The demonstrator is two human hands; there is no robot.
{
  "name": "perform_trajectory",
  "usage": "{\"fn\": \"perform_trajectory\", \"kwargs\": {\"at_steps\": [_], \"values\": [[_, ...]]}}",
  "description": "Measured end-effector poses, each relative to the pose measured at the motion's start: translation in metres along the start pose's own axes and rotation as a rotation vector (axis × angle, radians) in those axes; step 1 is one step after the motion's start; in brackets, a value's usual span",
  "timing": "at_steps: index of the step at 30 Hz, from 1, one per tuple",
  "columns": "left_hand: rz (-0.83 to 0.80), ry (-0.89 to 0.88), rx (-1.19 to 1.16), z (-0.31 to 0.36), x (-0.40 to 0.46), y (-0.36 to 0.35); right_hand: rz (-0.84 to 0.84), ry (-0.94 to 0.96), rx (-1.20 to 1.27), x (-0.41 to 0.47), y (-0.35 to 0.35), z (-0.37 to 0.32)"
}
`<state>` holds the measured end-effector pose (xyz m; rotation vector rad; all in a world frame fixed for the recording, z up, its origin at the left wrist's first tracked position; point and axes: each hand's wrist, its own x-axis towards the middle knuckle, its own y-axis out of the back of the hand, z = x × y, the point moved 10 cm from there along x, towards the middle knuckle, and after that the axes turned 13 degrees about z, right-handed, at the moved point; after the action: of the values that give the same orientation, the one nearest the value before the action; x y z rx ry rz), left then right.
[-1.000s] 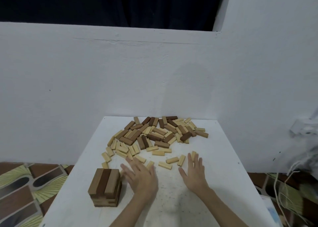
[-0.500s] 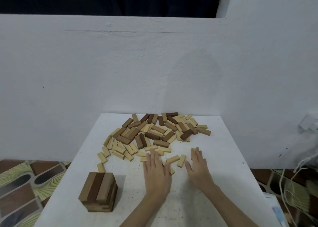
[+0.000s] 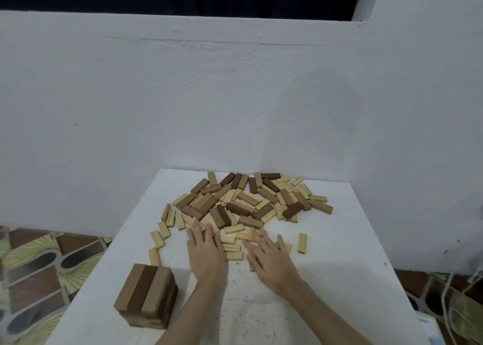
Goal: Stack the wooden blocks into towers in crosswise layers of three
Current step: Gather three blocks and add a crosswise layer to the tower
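A short tower [image 3: 147,296] of brown wooden blocks, three across its top layer, stands at the table's near left. A wide pile of loose light and dark blocks [image 3: 248,201] covers the far half of the table. My left hand [image 3: 206,256] lies flat, fingers straight, at the pile's near edge, its fingertips touching pale blocks. My right hand [image 3: 271,261] lies flat beside it, fingers spread over a few small pale blocks [image 3: 234,250]. Neither hand holds a block. A single pale block [image 3: 302,243] lies apart to the right.
The white table [image 3: 352,279] ends against a white wall [image 3: 235,96]. Patterned floor [image 3: 34,271] shows on the left, and cords [image 3: 449,300] lie on the floor at the right. Specks of dust dot the table near my forearms.
Both hands have slid forward and left, from the bare table into the pile's near edge. A few pale blocks near them have shifted.
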<state>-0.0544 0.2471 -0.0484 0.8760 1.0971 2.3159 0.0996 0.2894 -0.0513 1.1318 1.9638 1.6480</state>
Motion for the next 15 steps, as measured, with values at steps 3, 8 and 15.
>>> {"fn": "perform_trajectory", "kwargs": {"at_steps": [3,8,15], "values": [[0.027,-0.138,0.028,0.019,-0.014,-0.002,0.096,-0.002,-0.082,-0.01,0.017,0.018],[-0.126,-0.233,0.022,0.054,-0.044,-0.005,0.289,0.005,-0.14,-0.033,0.038,0.052],[-0.263,-0.317,-0.278,0.096,-0.088,-0.019,0.486,-0.126,-0.158,-0.047,0.06,0.1]]}}
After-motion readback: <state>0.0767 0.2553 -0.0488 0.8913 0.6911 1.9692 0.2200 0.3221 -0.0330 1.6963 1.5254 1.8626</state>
